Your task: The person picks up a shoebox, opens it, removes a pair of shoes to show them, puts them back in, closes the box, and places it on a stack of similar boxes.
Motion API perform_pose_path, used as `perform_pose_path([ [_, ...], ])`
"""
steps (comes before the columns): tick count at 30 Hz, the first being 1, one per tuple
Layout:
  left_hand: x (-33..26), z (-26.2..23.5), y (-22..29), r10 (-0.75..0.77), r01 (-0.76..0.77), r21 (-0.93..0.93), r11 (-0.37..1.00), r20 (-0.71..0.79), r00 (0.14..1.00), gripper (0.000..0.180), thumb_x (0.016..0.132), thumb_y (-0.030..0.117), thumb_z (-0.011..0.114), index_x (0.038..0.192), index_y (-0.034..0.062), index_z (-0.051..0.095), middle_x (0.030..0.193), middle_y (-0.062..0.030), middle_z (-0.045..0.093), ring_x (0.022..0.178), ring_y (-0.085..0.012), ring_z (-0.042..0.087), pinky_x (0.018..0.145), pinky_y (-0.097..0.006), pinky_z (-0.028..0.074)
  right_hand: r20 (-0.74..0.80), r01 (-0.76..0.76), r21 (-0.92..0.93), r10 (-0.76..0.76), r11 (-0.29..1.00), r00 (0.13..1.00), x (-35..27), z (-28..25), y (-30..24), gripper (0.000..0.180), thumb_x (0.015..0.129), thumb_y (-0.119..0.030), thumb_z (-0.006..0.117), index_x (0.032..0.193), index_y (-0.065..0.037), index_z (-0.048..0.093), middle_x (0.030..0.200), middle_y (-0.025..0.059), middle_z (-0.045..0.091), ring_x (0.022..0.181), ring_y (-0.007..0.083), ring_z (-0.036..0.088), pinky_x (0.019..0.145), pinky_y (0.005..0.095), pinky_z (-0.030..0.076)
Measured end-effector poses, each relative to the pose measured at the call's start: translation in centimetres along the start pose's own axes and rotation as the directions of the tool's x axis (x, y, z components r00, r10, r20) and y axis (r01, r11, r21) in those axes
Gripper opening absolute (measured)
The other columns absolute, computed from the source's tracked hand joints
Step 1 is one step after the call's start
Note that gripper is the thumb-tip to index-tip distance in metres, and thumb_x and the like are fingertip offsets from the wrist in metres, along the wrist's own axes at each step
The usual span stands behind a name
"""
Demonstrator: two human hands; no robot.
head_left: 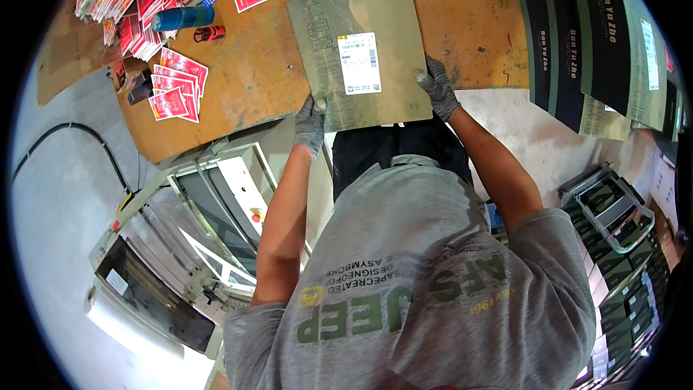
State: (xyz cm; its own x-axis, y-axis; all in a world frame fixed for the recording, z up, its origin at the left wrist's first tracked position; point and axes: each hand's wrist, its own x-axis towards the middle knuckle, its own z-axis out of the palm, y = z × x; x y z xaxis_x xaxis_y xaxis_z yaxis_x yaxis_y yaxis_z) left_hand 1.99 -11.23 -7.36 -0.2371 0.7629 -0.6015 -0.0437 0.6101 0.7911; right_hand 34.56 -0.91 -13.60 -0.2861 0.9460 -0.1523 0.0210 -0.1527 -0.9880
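A flat olive-green cardboard box (393, 18) with dark printing is held at its near end, over the edge of the table. On its upper face sits a white shipping label (359, 65). My left hand (310, 126), in a grey glove, grips the near left corner with the thumb on top. My right hand (440, 89), gloved the same way, clasps the right side near the front, thumb also on top. The fingers under the box are hidden.
Wooden table (238, 72) ahead. Red printed cards (177, 87) lie at its left, near a blue bottle (182, 18) and a red-and-black tool (209, 34). Dark boxes (606, 36) stack at the right. A machine with a film roll (130, 321) stands left; more boxes (621, 282) sit lower right.
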Motion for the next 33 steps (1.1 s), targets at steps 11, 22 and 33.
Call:
perform_pose_path([
  [11, -0.5, -1.2, 2.1, -0.006, -0.018, 0.164, 0.986, 0.148, 0.989, 0.065, 0.101, 0.041, 0.062, 0.150, 0.0022, 0.044, 0.140, -0.0133, 0.059, 0.125, -0.0195, 0.054, 0.109, -0.033, 0.040, -0.033, -0.214, 0.073, 0.216, 0.974, 0.976, -1.3, 0.2, -0.1, 0.080, 0.090, -0.060, 0.065, 0.141, 0.000, 0.052, 0.129, 0.0117, 0.061, 0.118, 0.0189, 0.058, 0.101, 0.0338, 0.047],
  [22, 0.2, -3.2, 1.2, 0.040, -0.069, 0.112, 0.991, 0.242, 0.970, 0.062, 0.102, 0.041, 0.062, 0.147, 0.0005, 0.048, 0.140, -0.0141, 0.059, 0.128, -0.0215, 0.053, 0.112, -0.034, 0.037, 0.066, -0.420, 0.602, 0.482, 0.679, 0.874, -2.3, 3.5, -6.7, 0.089, 0.088, -0.046, 0.074, 0.157, -0.010, 0.032, 0.150, 0.0099, 0.047, 0.135, 0.0227, 0.050, 0.111, 0.0379, 0.045],
  [33, 1.0, -4.5, 0.6, 0.157, -0.187, 0.087, 0.978, 0.275, 0.949, 0.060, 0.102, 0.041, 0.061, 0.146, 0.0012, 0.050, 0.140, -0.0132, 0.059, 0.128, -0.0223, 0.053, 0.111, -0.034, 0.038, 0.073, -0.442, 0.560, 0.490, 0.700, 0.869, -2.2, 5.1, -9.5, 0.096, 0.082, -0.050, 0.080, 0.157, -0.011, 0.032, 0.147, 0.0102, 0.049, 0.133, 0.0236, 0.051, 0.108, 0.0399, 0.049],
])
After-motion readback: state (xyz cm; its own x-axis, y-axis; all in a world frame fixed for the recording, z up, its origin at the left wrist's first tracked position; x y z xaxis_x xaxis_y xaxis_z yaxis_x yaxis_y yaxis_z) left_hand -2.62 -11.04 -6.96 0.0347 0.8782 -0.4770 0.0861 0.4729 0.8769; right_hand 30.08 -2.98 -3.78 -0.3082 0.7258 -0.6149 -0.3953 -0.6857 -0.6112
